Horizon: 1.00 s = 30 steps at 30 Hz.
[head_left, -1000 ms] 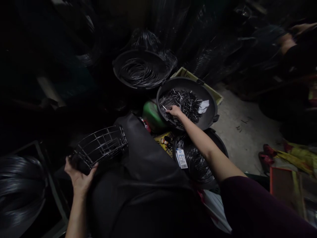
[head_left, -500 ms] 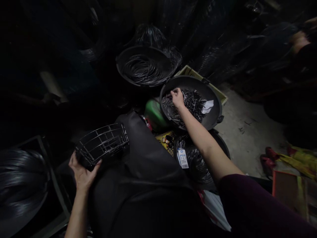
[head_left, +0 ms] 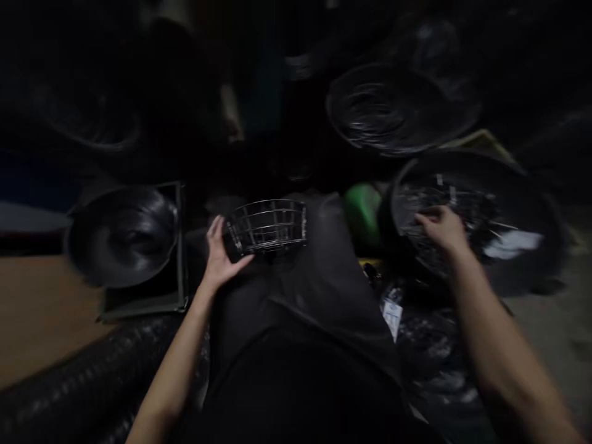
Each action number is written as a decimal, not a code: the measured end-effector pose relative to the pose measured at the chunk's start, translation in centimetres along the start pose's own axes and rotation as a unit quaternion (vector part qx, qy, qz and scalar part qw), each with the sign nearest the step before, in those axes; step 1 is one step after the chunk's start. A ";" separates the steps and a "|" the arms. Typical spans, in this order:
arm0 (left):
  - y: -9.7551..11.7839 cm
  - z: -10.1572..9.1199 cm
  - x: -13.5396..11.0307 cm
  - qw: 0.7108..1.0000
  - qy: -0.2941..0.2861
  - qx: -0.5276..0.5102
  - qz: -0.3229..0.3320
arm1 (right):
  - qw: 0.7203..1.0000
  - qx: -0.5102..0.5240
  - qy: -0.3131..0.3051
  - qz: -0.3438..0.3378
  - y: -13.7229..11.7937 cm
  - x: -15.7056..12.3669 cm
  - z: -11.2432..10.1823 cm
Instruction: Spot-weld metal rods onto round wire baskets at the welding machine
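Note:
My left hand [head_left: 221, 259] grips the left end of a small wire basket frame [head_left: 272, 225], thumb in front and fingers round the back. The frame sits over the dark apron [head_left: 319, 265] on my lap. On the right, my right hand [head_left: 443, 229] is over a wide black basin [head_left: 539, 197] of short dark strips [head_left: 478, 206]. Its fingertips are pinched together, and blur hides whether anything is between them. A crumpled white piece [head_left: 513, 244] lies in the same basin, right of the hand.
Behind stands another basin [head_left: 335, 102] with coiled dark strands [head_left: 374, 114]. A green round object [head_left: 363, 209] sits between my lap and the near basin. At left, a black bowl [head_left: 87, 246] rests on a framed stand [head_left: 180, 259]. A white tag [head_left: 392, 317] hangs at lower right.
The view has swung left, so everything appears further right and is blurred. My right hand stays over the basin of strips, and my left hand still holds the wire frame.

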State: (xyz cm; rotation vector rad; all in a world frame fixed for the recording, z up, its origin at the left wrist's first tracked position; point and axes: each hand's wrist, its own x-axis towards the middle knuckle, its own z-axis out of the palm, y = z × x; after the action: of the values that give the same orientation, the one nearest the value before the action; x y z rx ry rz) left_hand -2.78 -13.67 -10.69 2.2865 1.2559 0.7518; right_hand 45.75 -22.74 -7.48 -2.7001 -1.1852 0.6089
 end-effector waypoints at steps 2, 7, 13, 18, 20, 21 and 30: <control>0.9 -0.7 1.0 0.999 -0.027 0.003 0.024 | 0.992 0.116 -0.030 -0.041 -3.1 -2.5 -0.8; 2.0 -1.2 3.3 0.992 -0.116 0.004 0.047 | 0.852 0.314 -0.378 -0.177 -14.9 -9.7 0.6; 1.2 -0.8 3.9 0.990 -0.133 -0.037 0.038 | 0.898 0.111 -0.166 -0.392 -22.6 -11.8 5.0; 0.9 -1.8 4.8 0.992 -0.078 -0.080 0.062 | 0.843 -0.098 -0.045 -0.526 -22.5 -12.3 5.9; 1.0 -2.6 5.4 0.992 -0.067 -0.080 0.067 | 0.827 -0.117 -0.020 -0.550 -22.7 -12.0 5.6; 1.1 -3.1 5.7 0.993 -0.065 -0.075 0.066 | 0.820 -0.118 -0.005 -0.560 -22.9 -11.7 5.4; 1.1 -6.1 8.7 0.997 -0.032 -0.045 0.052 | 0.774 -0.120 0.075 -0.618 -25.7 -8.9 3.2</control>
State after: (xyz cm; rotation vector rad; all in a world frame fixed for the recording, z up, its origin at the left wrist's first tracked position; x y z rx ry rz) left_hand -2.11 -6.14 -3.19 2.2977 1.0614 0.7492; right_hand 21.60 -11.82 -0.57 -1.3998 -2.5940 0.0037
